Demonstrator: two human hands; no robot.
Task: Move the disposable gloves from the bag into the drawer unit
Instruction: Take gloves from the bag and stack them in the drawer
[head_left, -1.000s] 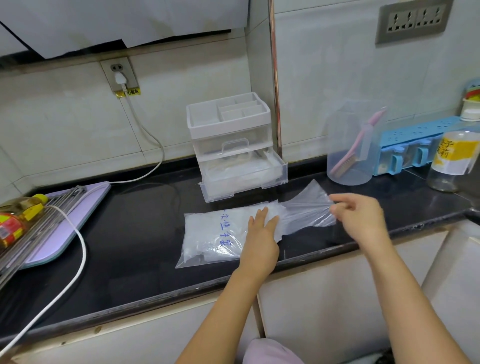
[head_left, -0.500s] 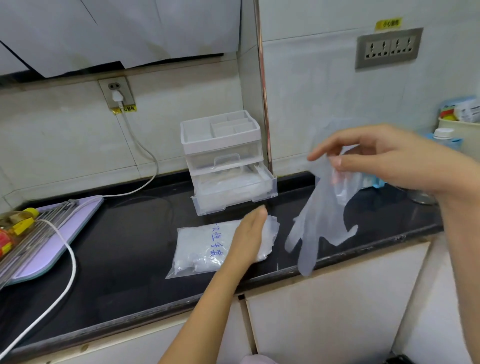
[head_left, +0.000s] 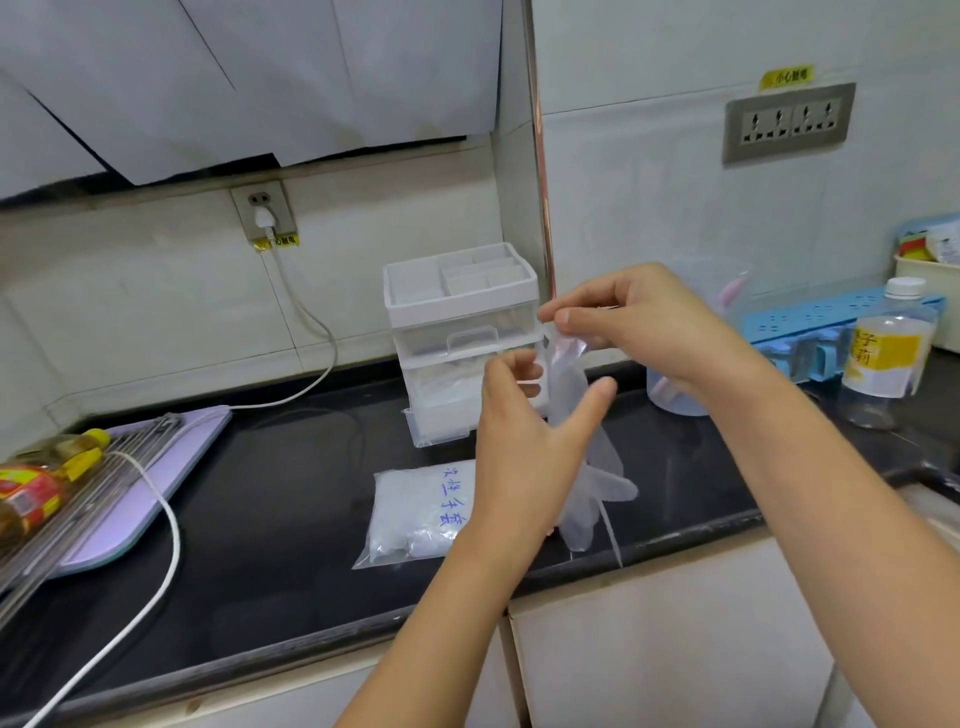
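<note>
My right hand (head_left: 654, 332) pinches the cuff of a clear disposable glove (head_left: 584, 478), which hangs down above the counter's front edge. My left hand (head_left: 524, 447) is raised beside it. The glove passes through the gap between its spread thumb and loosely curled fingers, with no closed grip showing. The clear bag (head_left: 410, 514) of gloves, marked with blue writing, lies flat on the black counter behind my left wrist. The white drawer unit (head_left: 462, 312) stands behind it against the wall. Its lower drawer (head_left: 441, 423) is pulled out and holds white material.
A purple cutting board (head_left: 156, 467) with a metal rack and an oil bottle (head_left: 31, 499) sits at the left. A white cable (head_left: 174, 540) crosses the counter. At the right are a clear jug (head_left: 680, 400), a blue rack (head_left: 831, 317) and a yellow-labelled bottle (head_left: 883, 358).
My right hand drew one glove out of the bag and lifted it. My left hand left the bag and rose to the hanging glove. The camera tilted up slightly.
</note>
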